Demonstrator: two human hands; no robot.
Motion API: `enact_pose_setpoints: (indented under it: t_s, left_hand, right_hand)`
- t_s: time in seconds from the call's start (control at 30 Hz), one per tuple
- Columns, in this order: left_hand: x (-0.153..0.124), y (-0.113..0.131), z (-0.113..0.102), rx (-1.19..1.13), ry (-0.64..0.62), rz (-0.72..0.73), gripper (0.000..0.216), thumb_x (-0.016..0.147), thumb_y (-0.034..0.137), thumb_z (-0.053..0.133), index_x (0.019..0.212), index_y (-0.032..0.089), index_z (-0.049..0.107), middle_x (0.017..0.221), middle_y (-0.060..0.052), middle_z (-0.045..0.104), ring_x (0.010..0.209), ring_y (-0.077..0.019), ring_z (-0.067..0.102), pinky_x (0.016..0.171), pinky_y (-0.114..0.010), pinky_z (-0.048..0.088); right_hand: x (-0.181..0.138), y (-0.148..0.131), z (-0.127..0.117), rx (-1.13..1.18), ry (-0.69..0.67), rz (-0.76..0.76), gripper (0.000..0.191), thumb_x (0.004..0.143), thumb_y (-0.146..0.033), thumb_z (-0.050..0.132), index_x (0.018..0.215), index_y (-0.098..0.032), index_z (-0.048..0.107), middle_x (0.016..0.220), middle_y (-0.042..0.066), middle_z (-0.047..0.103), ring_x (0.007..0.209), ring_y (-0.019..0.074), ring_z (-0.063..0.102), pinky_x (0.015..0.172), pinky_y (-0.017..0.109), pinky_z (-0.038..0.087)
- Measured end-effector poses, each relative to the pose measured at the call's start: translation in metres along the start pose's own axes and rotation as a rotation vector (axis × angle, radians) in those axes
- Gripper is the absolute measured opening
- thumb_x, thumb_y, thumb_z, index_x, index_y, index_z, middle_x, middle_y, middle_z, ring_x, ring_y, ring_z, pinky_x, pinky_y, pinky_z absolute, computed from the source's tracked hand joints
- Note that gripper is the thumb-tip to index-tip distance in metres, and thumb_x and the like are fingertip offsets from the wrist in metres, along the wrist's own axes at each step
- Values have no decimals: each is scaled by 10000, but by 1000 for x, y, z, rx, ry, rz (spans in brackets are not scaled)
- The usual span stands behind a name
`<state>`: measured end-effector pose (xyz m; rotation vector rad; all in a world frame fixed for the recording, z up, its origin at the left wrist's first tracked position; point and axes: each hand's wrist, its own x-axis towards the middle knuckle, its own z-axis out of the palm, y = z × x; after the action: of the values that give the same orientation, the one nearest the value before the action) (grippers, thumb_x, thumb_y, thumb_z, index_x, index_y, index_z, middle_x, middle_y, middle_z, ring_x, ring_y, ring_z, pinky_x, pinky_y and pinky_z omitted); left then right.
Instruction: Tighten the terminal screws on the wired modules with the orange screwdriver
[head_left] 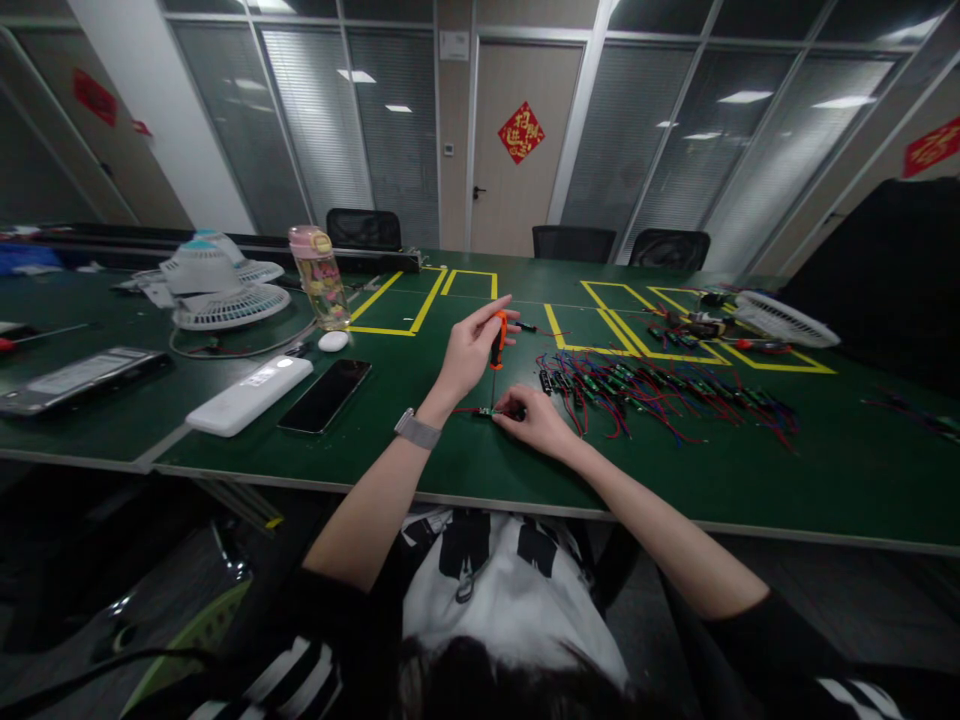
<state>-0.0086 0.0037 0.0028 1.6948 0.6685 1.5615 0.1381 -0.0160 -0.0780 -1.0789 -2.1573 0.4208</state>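
My left hand (472, 345), with a watch (417, 429) on its wrist, is closed around the orange handle of a screwdriver (498, 342). The screwdriver stands upright, its thin shaft pointing down at a small green circuit board (486, 412) on the table. Whether the tip touches the board is too small to tell. My right hand (534, 420) rests low on the table, its thumb and fingers pinching the right end of that board. Red wire sticks out from the board's left end. Behind the left hand lies another small board (527, 328) with a wire.
A heap of wired circuit boards (622, 385) lies right of my right hand. To the left are a black phone (327, 396), a white power bank (250, 395), a white case (334, 341), a pink-lidded bottle (321, 280) and white fans (217, 285). Yellow tape marks the green table (420, 470).
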Motion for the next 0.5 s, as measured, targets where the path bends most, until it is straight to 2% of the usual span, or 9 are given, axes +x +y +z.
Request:
enact_pose_setpoints:
  t_s: [0.17, 0.23, 0.37, 0.5]
  left_hand:
    - [-1, 1, -2, 190, 80, 100, 299, 805, 237, 636, 1102, 212, 655, 1011, -49, 648, 857, -114, 610, 746, -234, 517]
    - [-1, 1, -2, 209, 74, 117, 259, 832, 238, 601, 1082, 222, 667, 1078, -61, 631, 924, -128, 604, 777, -246, 512]
    - [-1, 2, 0, 52, -31, 51, 323, 907, 195, 447, 1193, 203, 596, 1121, -86, 643, 920, -136, 637, 793, -296, 531]
    - [-3, 2, 1, 84, -31, 54, 346, 839, 241, 590, 1180, 189, 601, 1041, -76, 669, 827, -120, 638, 751, -271, 534]
  right_hand:
    - [0, 1, 0, -10, 5, -6, 72, 730, -154, 655, 733, -170, 585, 684, -15, 549, 631, 119, 505, 596, 231, 383]
    - [0, 2, 1, -11, 2, -3, 70, 731, -155, 654, 736, -171, 586, 691, -12, 556, 635, 121, 508, 597, 233, 382]
    - [0, 2, 1, -5, 3, 1, 71, 731, -160, 654, 738, -172, 585, 696, -8, 560, 636, 125, 509, 594, 237, 381]
    - [1, 0, 0, -3, 1, -1, 74, 726, -150, 656, 729, -173, 586, 684, -12, 551, 634, 124, 502, 594, 237, 381]
